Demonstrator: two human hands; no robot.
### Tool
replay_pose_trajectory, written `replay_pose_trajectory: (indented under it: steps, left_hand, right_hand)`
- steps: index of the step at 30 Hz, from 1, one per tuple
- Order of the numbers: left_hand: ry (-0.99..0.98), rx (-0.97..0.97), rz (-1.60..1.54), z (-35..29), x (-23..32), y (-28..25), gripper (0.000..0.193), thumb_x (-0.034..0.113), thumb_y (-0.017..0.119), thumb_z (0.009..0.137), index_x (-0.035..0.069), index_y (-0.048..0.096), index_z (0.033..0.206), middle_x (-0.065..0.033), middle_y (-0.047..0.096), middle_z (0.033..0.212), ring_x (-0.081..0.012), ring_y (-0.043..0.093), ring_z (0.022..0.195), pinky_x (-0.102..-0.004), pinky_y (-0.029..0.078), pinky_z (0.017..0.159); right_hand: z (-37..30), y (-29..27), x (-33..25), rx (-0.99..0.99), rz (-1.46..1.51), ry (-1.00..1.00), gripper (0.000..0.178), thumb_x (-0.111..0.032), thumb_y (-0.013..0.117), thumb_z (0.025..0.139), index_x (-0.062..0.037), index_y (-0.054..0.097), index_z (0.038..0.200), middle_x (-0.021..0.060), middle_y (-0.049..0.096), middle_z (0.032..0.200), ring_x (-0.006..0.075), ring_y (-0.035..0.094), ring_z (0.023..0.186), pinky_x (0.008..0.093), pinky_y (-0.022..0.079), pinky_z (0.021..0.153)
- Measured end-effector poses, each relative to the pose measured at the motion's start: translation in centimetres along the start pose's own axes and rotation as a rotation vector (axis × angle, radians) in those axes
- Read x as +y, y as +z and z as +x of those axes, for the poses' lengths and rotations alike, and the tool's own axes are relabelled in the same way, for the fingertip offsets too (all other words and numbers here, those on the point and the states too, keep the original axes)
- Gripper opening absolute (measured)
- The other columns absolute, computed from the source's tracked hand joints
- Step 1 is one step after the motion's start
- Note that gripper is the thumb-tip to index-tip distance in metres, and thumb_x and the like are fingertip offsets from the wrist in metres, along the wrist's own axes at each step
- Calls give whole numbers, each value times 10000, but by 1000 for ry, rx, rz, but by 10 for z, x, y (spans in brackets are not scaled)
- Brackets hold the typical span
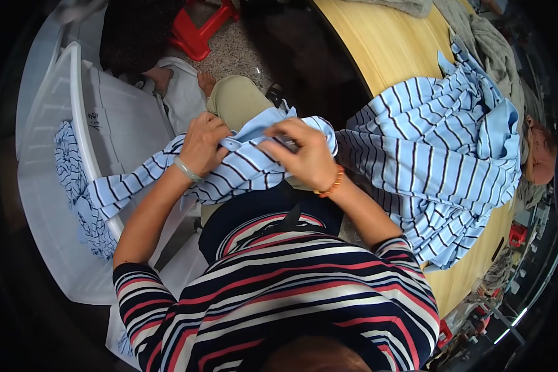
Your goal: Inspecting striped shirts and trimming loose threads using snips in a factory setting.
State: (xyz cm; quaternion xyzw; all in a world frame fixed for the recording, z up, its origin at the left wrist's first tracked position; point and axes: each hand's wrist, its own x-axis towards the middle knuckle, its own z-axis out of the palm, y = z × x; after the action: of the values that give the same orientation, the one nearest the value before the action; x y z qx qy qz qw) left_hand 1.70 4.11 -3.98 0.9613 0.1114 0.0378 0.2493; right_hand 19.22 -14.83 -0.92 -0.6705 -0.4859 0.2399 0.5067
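A light-blue shirt with dark and white stripes (248, 170) lies bunched across my lap, one sleeve reaching left over the bin's edge. My left hand (203, 144) is closed on the shirt's buttoned edge, thumb and fingers pinching the fabric. Just over the same garment, my right hand (304, 155) has its thumb and forefinger apart, slightly blurred, with nothing visible between them. Its other fingers are curled and partly hidden. To my right, a heap of the same striped shirts (428, 149) spreads over the table and hangs past its edge.
On my left stands a translucent white plastic bin (76, 105) with crumpled striped cloth (80, 186) against its wall. The curved wooden table (363, 37) carries grey cloth (496, 53) at its far side. A red stool (195, 36) and another person's foot (206, 82) are ahead.
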Motion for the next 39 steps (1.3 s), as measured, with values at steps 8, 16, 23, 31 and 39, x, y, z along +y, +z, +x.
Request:
replay_pose_trajectory:
  steps: [8, 16, 23, 31, 39]
  left_hand:
    - [-125, -126, -363, -1, 19, -58, 245, 47, 680, 664, 27, 560, 877, -105, 612, 880, -191, 604, 802, -273, 458, 737]
    - [-237, -48, -1270, 11, 93, -96, 403, 104, 738, 860, -21, 524, 1178, -29, 646, 1009, -69, 583, 915, -214, 461, 828]
    - [-246, 322, -1064, 32, 123, -85, 354, 61, 638, 940, -26, 499, 1253, -36, 647, 959, -51, 577, 874, -185, 451, 786]
    - [-391, 262, -743, 8, 102, -46, 181, 109, 672, 908, 9, 626, 1051, 13, 639, 857, -47, 540, 768, -190, 435, 701]
    - [-430, 220, -1064, 24, 99, -37, 184, 104, 678, 910, 4, 622, 1055, 13, 636, 881, -38, 544, 787, -192, 441, 709]
  right_hand:
    - [23, 40, 16, -248, 126, -8, 293, -64, 735, 817, 6, 665, 1093, 109, 652, 918, 192, 643, 783, 290, 495, 692]
    - [56, -62, -31, -318, 681, 109, 152, -34, 684, 878, 56, 669, 999, 55, 658, 939, 82, 617, 826, 199, 497, 734]
    - [86, -70, -34, -256, 722, 1, 167, -122, 659, 925, 9, 590, 1002, 1, 580, 923, 29, 498, 811, 198, 407, 700]
    - [58, -22, 7, -251, 763, 55, 134, -55, 638, 937, 1, 597, 1051, -15, 584, 924, 30, 493, 802, 194, 417, 703]
    - [56, -32, -4, -245, 716, 87, 134, -30, 640, 922, 4, 596, 1045, -3, 599, 928, 40, 509, 811, 200, 430, 718]
